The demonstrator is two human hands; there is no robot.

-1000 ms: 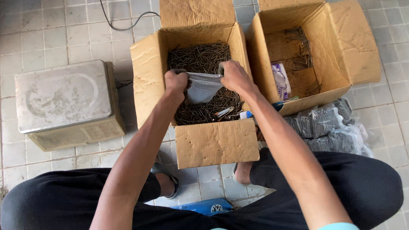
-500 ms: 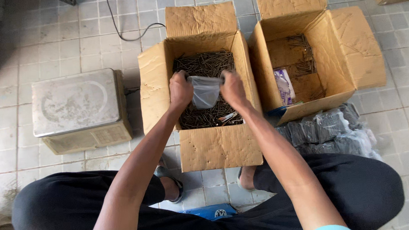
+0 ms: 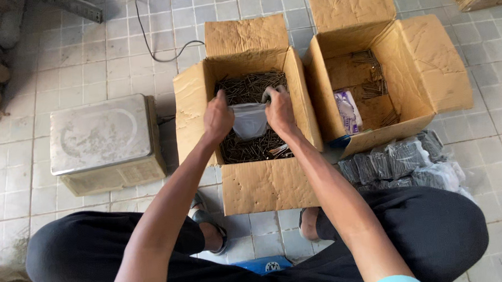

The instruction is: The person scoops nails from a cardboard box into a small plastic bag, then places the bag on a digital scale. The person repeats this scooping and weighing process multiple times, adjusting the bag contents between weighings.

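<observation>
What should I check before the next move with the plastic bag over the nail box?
1. Both hands on the bag: left hand and right hand grip the clear plastic bag: ok.
2. Bag over the nail-filled cardboard box: ok.
3. Bag mouth open: cannot tell.
4. Nails within reach: ok.
5. Weighing scale top bare: ok.
6. Second box has room: ok.

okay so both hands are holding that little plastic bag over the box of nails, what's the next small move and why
Probably free the right hand to scoop nails while the left hand keeps the clear plastic bag open. The bag looks empty and hangs right above the nail-filled cardboard box.
</observation>
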